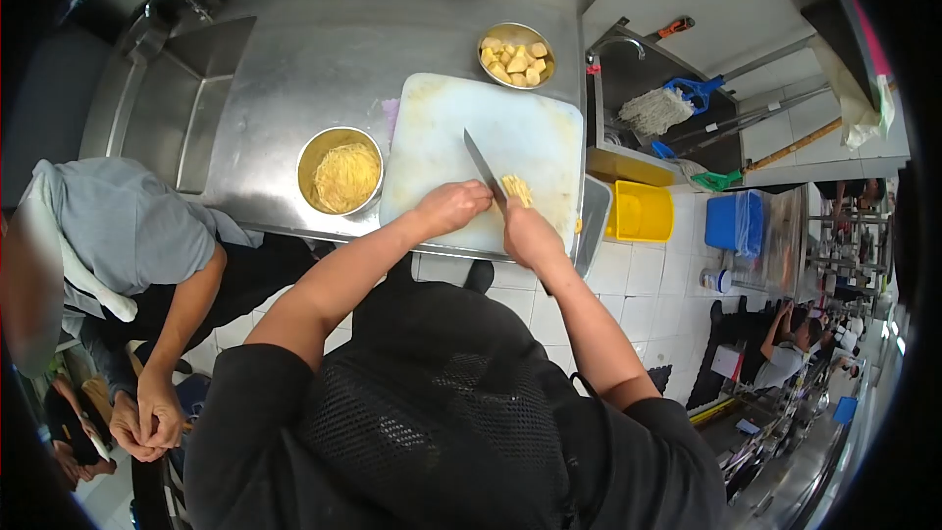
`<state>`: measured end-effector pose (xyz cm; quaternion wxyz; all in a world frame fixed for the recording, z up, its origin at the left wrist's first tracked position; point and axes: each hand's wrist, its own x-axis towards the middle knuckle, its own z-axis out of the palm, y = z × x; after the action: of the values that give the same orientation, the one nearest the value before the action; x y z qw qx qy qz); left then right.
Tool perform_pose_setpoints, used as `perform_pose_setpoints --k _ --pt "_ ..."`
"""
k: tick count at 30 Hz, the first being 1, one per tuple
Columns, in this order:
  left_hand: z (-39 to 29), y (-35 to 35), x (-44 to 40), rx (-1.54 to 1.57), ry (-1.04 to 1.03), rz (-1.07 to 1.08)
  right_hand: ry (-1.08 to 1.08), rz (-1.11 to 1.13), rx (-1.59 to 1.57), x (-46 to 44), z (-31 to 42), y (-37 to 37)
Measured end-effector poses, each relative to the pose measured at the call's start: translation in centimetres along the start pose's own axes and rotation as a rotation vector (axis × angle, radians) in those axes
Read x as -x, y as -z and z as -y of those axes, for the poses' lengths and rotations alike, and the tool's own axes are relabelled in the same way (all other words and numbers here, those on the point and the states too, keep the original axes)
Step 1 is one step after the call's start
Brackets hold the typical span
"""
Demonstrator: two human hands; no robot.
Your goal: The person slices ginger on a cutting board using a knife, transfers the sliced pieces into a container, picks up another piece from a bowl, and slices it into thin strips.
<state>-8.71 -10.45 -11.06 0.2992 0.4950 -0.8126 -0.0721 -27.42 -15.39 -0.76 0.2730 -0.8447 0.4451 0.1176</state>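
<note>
My right hand [530, 236] is wrapped round the handle of a knife [481, 159], its blade pointing up and to the left over a white cutting board [442, 128]. Just right of the blade lies a small pile of pale yellow strips [516, 189]. My left hand [454, 208] is closed beside the knife, its fingertips near the blade; what it holds, if anything, is hidden. Left of the board stands a metal bowl of thin yellow shreds [346, 178]. Behind the board, a smaller bowl holds yellow chunks [513, 63].
A person in a grey shirt [147, 226] stands close at the left, hands together. A sink [182, 88] is at the back left. Right of the counter are a mop [655, 112], a yellow bin [643, 212] and a blue bin [734, 223]. More people are at the far right.
</note>
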Motion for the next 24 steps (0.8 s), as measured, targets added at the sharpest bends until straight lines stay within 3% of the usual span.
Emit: perform_pose_setpoints --k 2,4,12,18,20,24 --pt "0.0 -0.2 0.3 0.027 -0.002 0.008 -0.010 0.035 0.021 -0.1 -0.3 -0.5" --pt "-0.1 -0.3 0.3 0.026 0.011 0.024 0.040 -0.108 0.003 -1.2 -0.8 -2.6" --pt "-0.2 -0.2 0.4 0.025 0.003 0.010 -0.031 0.030 0.044 -0.5 -0.1 -1.0" --pt "0.3 0.1 0.0 0.005 -0.017 0.042 0.030 0.025 0.024 -0.9 0.3 0.5" --pt "-0.2 0.1 0.3 0.024 0.003 0.021 -0.066 0.014 0.003 -0.5 0.5 -1.1" --pt "-0.1 -0.2 0.5 0.016 -0.010 0.003 0.034 -0.057 -0.070 -3.4 -1.2 -2.4"
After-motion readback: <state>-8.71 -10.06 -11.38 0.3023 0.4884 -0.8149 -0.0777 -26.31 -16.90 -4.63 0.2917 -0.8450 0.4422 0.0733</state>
